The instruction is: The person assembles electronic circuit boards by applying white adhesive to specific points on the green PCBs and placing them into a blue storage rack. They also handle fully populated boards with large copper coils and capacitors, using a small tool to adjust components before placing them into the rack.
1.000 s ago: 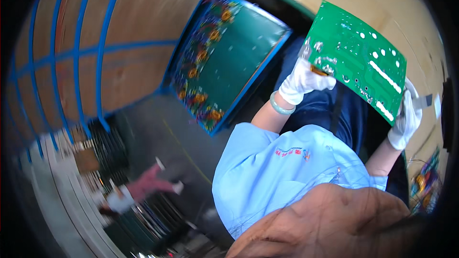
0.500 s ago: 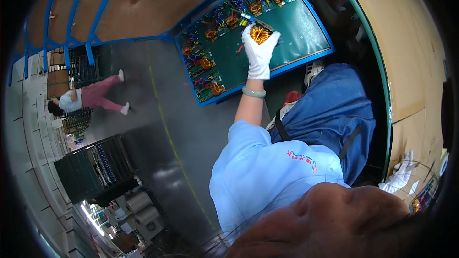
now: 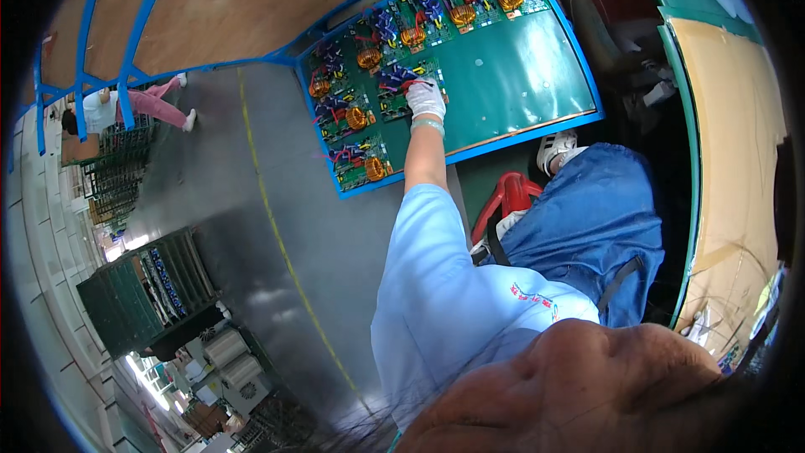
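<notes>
"While the left hand (image 3: 426,101) rests over that circuit board (image 3: 392,107), can you tell how far along things are?"

"Part-way, I'd judge. Seven other boards (image 3: 360,161) with copper coils (image 3: 374,169) lie along the upper and left edges of the blue-framed table (image 3: 524,75). This one lies inside that corner, next to them."

"What's left?"

"It looks flat on the table, but the hand isn't off it yet. Green surface shows to its right, so the rows seem unfinished."

"Are the fingers pinching?"

"They look pressed together, bent down near a red wire (image 3: 409,85); what's under them is hidden, so I can't tell."

"And the right hand?"

"Perhaps that white patch (image 3: 698,327) by the cardboard (image 3: 734,159); its fingers can't be read."
</notes>
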Demonstrator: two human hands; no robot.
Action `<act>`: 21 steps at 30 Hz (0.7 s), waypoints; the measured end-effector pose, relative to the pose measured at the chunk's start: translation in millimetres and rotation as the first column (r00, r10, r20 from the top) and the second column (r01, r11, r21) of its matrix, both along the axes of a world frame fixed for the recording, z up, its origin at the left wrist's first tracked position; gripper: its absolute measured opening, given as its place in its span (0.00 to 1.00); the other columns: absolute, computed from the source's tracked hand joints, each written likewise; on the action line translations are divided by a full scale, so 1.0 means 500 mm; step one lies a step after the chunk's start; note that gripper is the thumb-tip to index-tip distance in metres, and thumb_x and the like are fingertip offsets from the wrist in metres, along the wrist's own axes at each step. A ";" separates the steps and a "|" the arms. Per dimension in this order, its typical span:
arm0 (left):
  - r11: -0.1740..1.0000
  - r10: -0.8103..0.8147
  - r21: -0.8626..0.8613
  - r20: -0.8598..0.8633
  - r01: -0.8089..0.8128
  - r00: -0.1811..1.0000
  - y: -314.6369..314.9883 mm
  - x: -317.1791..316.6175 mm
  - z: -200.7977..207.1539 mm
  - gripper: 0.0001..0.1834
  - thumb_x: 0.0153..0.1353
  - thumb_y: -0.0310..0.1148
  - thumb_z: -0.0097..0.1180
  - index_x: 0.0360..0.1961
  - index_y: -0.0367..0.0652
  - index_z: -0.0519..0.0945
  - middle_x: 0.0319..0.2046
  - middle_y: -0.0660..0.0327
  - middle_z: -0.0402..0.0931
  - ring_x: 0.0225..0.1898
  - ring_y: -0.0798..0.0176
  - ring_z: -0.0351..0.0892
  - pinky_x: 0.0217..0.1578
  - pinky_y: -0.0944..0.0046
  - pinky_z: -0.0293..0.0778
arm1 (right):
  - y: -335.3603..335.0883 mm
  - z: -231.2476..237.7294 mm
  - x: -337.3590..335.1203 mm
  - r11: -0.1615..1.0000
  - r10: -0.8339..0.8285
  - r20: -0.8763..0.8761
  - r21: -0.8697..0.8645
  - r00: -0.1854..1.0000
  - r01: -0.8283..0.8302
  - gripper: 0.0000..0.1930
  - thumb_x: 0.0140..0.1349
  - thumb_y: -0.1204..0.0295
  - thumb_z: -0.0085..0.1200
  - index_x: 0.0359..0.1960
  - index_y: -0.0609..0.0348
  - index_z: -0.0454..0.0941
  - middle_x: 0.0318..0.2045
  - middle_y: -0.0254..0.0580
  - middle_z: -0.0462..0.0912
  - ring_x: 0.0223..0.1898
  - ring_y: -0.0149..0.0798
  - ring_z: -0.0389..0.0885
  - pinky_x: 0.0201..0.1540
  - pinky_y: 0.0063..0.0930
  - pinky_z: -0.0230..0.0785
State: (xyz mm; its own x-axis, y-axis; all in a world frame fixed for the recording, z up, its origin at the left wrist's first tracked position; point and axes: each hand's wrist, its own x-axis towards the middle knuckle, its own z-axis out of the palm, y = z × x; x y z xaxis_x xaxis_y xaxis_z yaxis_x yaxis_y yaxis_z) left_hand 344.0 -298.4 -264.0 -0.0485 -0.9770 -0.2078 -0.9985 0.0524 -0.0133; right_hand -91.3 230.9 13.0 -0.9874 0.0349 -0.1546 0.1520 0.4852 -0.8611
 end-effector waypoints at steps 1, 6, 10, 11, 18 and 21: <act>0.997 0.067 0.026 -0.002 -0.067 0.998 -0.001 0.010 -0.017 0.11 0.60 0.31 0.50 0.41 0.37 0.78 0.38 0.48 0.78 0.39 0.47 0.81 0.39 0.51 0.78 | -0.022 0.008 0.008 1.000 -0.004 -0.011 0.002 1.000 0.004 0.16 0.67 0.67 0.53 0.54 0.61 0.78 0.37 0.27 0.82 0.21 0.17 0.60 0.21 0.12 0.51; 0.982 0.188 0.004 -0.138 -0.189 0.972 0.049 0.030 -0.051 0.20 0.54 0.38 0.62 0.45 0.39 0.75 0.48 0.51 0.68 0.46 0.50 0.76 0.40 0.51 0.79 | -0.055 0.009 0.016 0.997 0.017 -0.053 0.076 0.998 -0.013 0.15 0.66 0.67 0.54 0.51 0.60 0.79 0.33 0.26 0.79 0.20 0.18 0.60 0.21 0.13 0.51; 0.955 0.289 -0.003 -0.205 -0.296 0.935 0.028 -0.002 -0.076 0.25 0.53 0.37 0.63 0.49 0.38 0.68 0.46 0.46 0.71 0.43 0.44 0.79 0.40 0.50 0.79 | -0.015 0.001 -0.007 0.993 -0.049 -0.063 0.104 0.997 0.055 0.14 0.65 0.66 0.54 0.49 0.59 0.80 0.30 0.25 0.76 0.20 0.18 0.60 0.22 0.14 0.50; 0.941 0.326 -0.012 -0.239 -0.339 0.915 0.031 0.005 -0.086 0.26 0.53 0.37 0.64 0.48 0.38 0.68 0.45 0.45 0.72 0.42 0.44 0.79 0.39 0.49 0.79 | -0.018 0.000 -0.017 0.993 -0.041 -0.063 0.110 0.997 0.048 0.14 0.65 0.66 0.54 0.49 0.59 0.80 0.29 0.25 0.76 0.20 0.18 0.60 0.22 0.14 0.50; 0.861 0.467 -0.065 -0.294 -0.505 0.834 -0.004 0.016 -0.127 0.29 0.50 0.42 0.67 0.45 0.34 0.68 0.41 0.50 0.73 0.40 0.47 0.80 0.39 0.52 0.80 | -0.010 -0.002 -0.035 0.989 -0.072 -0.043 0.128 0.997 0.077 0.13 0.63 0.65 0.56 0.45 0.57 0.81 0.24 0.24 0.71 0.20 0.19 0.59 0.22 0.16 0.50; 0.857 0.495 -0.027 -0.237 -0.515 0.836 -0.033 0.004 -0.140 0.31 0.49 0.42 0.68 0.44 0.31 0.69 0.42 0.50 0.71 0.42 0.49 0.80 0.39 0.53 0.81 | 0.005 0.009 -0.020 0.981 -0.121 -0.049 0.149 0.991 0.127 0.12 0.62 0.64 0.56 0.44 0.56 0.82 0.22 0.23 0.69 0.20 0.20 0.59 0.22 0.16 0.49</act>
State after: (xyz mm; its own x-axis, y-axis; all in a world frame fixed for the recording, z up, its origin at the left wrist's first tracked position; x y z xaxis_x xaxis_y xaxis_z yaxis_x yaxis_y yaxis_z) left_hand 345.8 -314.6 -334.1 0.4233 -0.8910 -0.1643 -0.8643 -0.4515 0.2219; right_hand -101.2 233.5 17.4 -0.9792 0.1770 -0.0989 0.1860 0.5898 -0.7859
